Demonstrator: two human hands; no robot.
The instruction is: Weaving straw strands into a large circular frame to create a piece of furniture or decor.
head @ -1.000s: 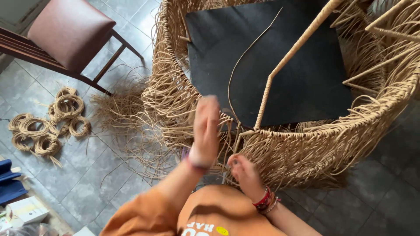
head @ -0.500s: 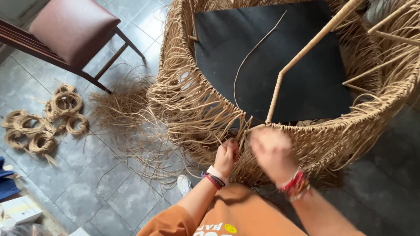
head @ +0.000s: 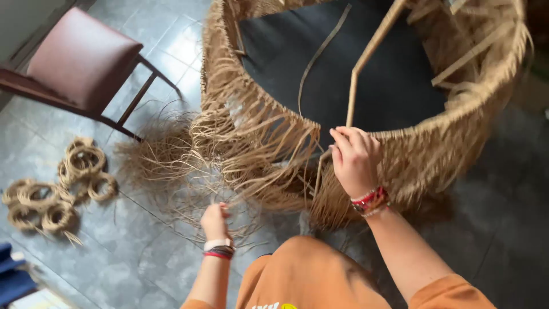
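A big round woven frame (head: 457, 131) with a shaggy fringe of tan straw fibre fills the upper right; its inside is dark. My right hand (head: 354, 157) grips the near rim where a pale bent cane stake (head: 366, 63) comes down to it. My left hand (head: 215, 222) is lower, down by the floor, with its fingers closed on thin loose fibre strands (head: 189, 194) that trail from the fringe. Both wrists wear bracelets. An orange-clad knee (head: 309, 274) is under my arms.
A wooden chair with a maroon seat (head: 80, 63) stands at the upper left. Several coiled bundles of fibre rope (head: 57, 191) lie on the grey tiled floor at the left. A pile of loose straw (head: 160, 154) spreads beside the frame. Something blue (head: 14, 280) sits in the bottom left corner.
My left hand has dropped from the frame's rim down toward the floor, drawing out fibre strands. My right hand has moved up to hold the rim at the cane stake.
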